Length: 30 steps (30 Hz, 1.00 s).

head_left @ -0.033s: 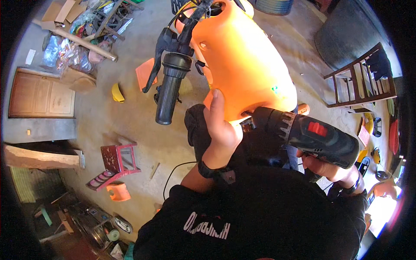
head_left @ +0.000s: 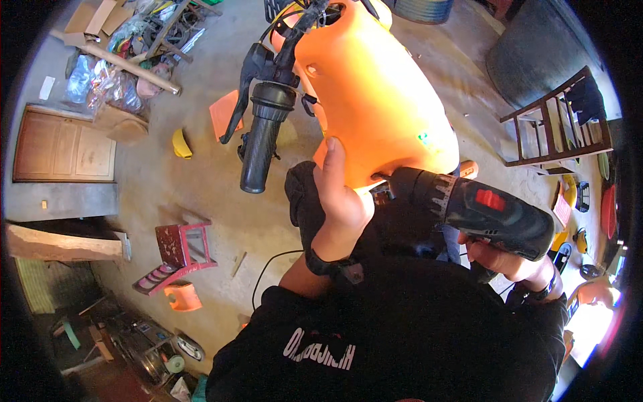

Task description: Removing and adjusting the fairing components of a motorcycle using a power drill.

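Note:
A large orange plastic body panel [head_left: 375, 87] fills the top middle, with a black handlebar grip and brake lever [head_left: 263, 147] to its left. My left hand [head_left: 341, 208] is closed on the panel's lower left edge, thumb lying along the orange plastic. My right hand [head_left: 502, 258] is wrapped round the handle of a black cordless drill [head_left: 482, 208] with a red switch on top. The drill's front end is at a dark recess in the panel's lower edge; whether its bit touches anything there cannot be made out.
A wooden ladder-like frame [head_left: 556, 127] lies at the right by a big dark tub [head_left: 529, 53]. A red chair [head_left: 171, 244], a yellow part [head_left: 181, 144] and orange pieces [head_left: 184, 295] lie on the floor left. Cardboard and bags [head_left: 104, 80] are piled upper left. A dark cable [head_left: 268, 268] runs near me.

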Motion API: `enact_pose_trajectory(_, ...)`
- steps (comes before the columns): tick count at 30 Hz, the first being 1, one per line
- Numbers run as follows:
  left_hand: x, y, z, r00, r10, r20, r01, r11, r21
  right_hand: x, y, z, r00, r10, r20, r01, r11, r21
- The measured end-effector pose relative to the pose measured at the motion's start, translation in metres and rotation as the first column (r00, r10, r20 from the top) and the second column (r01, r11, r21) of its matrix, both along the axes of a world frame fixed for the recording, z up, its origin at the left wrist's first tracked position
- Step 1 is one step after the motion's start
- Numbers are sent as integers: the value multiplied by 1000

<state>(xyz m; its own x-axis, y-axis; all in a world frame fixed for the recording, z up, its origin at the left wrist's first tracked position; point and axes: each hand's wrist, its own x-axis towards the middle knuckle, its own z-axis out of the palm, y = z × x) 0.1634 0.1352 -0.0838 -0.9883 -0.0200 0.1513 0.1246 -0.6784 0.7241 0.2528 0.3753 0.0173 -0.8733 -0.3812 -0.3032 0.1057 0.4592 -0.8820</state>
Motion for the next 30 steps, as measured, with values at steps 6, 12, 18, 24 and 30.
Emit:
enact_pose_trajectory(6, 3, 5, 11, 995, -44, 92, 38, 997, 70, 9, 7, -26, 996, -83, -6, 82, 992, -91)
enact_pose_trajectory(12, 3, 8, 18, 990, -34, 134, 17, 992, 125, 2, 16, -25, 934, 179, -310, -111, 968, 226)
enact_pose_trajectory(18, 0, 7, 17, 985, 4, 173, -10, 999, 34, 26, 23, -38, 986, -38, -165, 63, 987, 150)
enact_pose_trajectory(24, -1, 5, 9, 983, 71, 169, -75, 997, 18, 10, 13, -27, 949, 82, -303, -38, 988, 148)
enact_pose_trajectory(30, 4, 1, 16, 985, -81, 149, 70, 994, 79, 16, 12, -36, 999, 9, -38, -11, 998, -57)
